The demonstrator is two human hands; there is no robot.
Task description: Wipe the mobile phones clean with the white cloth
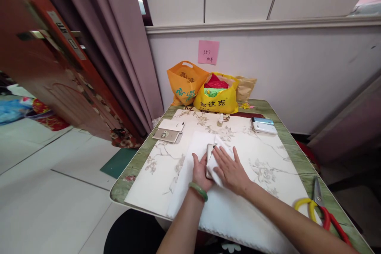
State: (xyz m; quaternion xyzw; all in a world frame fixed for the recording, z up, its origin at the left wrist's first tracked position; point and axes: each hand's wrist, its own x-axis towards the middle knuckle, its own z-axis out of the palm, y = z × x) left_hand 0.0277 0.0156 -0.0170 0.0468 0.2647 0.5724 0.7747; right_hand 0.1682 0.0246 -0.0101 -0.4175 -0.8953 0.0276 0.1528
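Note:
My left hand (201,174) holds a smartphone (210,151) from its left side, thumb raised and fingers mostly hidden behind it. A white cloth (224,145) partly covers the phone. On top of the cloth, my right hand (231,171) lies flat with fingers stretched out, pressing it against the phone. Beneath both hands a larger white sheet (190,182) is spread over the floral mat (157,162). A green bangle (199,191) circles my left wrist.
Phones (167,135) lie at the left, and more phones (264,127) at the right. A small bottle (220,120) stands mid-table. An orange bag (185,81), a yellow bag (217,101) and a paper bag (246,87) line the back. Scissors (318,204) lie near the right edge.

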